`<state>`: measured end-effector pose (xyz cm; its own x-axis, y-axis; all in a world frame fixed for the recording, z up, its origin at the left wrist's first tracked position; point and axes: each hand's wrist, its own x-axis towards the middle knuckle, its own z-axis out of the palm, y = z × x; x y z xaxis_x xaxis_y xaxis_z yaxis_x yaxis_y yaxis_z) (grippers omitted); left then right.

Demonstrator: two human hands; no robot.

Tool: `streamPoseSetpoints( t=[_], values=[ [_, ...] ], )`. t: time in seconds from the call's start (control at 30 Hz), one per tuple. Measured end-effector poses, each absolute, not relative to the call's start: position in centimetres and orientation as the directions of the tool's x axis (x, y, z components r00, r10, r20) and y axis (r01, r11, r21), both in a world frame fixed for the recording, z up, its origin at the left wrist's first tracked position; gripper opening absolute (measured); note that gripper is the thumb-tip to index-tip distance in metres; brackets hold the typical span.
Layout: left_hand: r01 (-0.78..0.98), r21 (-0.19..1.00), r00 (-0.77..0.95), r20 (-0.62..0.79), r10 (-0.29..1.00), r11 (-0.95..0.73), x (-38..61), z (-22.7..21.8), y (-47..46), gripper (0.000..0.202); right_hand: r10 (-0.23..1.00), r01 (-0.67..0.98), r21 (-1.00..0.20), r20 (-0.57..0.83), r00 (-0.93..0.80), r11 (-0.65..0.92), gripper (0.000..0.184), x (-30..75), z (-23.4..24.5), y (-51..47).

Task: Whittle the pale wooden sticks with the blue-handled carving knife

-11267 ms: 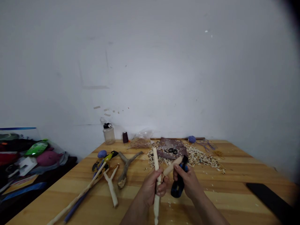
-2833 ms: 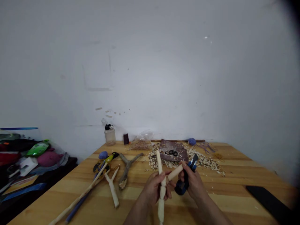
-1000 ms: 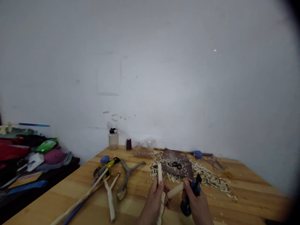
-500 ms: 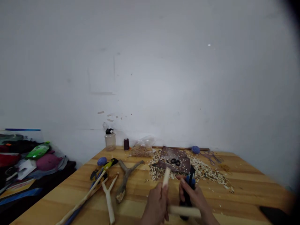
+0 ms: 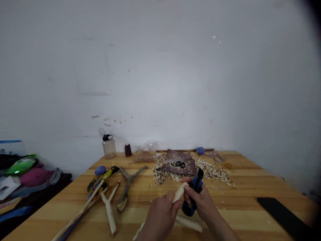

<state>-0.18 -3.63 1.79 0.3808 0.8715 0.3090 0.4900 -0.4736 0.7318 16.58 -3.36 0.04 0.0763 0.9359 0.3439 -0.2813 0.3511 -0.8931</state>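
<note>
My left hand (image 5: 162, 211) is closed around a peeled, pale forked stick (image 5: 181, 192). One end points up beyond my fingers, while another pale branch reaches right beneath my hands. In my right hand (image 5: 205, 203) is a blue-and-black hand tool (image 5: 198, 181), its flat black end tilted up; its exact kind is unclear. The thumb of that hand rests close to the tip of the stick. Past my hands, wood shavings (image 5: 160, 175) lie around and over a dark brown sheet (image 5: 179, 170), with a black ring-shaped item (image 5: 178, 164) on it.
Left on the table are a peeled forked stick (image 5: 109, 214), a barked forked branch (image 5: 129, 184) and a finished-looking long stick (image 5: 77, 217). A bottle (image 5: 109, 149), thread cone (image 5: 128, 150), plastic bag (image 5: 146, 154) and blue yarn ball (image 5: 200, 151) stand behind. A black flat object (image 5: 281, 212) lies right.
The view has shifted right. My hands have come closer together, with the right thumb now at the stick's upper end and the stick turned in my left hand.
</note>
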Motion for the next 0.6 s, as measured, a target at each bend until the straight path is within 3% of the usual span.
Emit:
streamPoseSetpoints(
  t=[0.23,0.37,0.47,0.6],
  values=[
    [0.567,0.65,0.349,0.367,0.863,-0.506,0.2,1.6,-3.5,0.023,0.919,-0.238,-0.888,0.375,0.119,0.393,0.034,16.3,0.3,-3.7],
    [0.59,0.653,0.267,0.398,0.878,-0.476,-1.5,3.1,-2.9,0.032,0.929,-0.374,-0.855,0.288,0.231,0.358,0.034,16.2,0.3,-3.1],
    [0.722,0.571,0.101,0.471,0.876,-0.39,-2.9,4.4,-2.1,0.035,0.924,-0.473,-0.808,0.218,0.315,0.352,0.036,16.8,0.2,-2.3],
    [0.799,0.515,0.075,0.425,0.902,-0.309,-3.1,4.4,-1.5,0.032,0.917,-0.491,-0.799,0.182,0.355,0.348,0.037,17.6,0.1,-1.6]
  ],
)
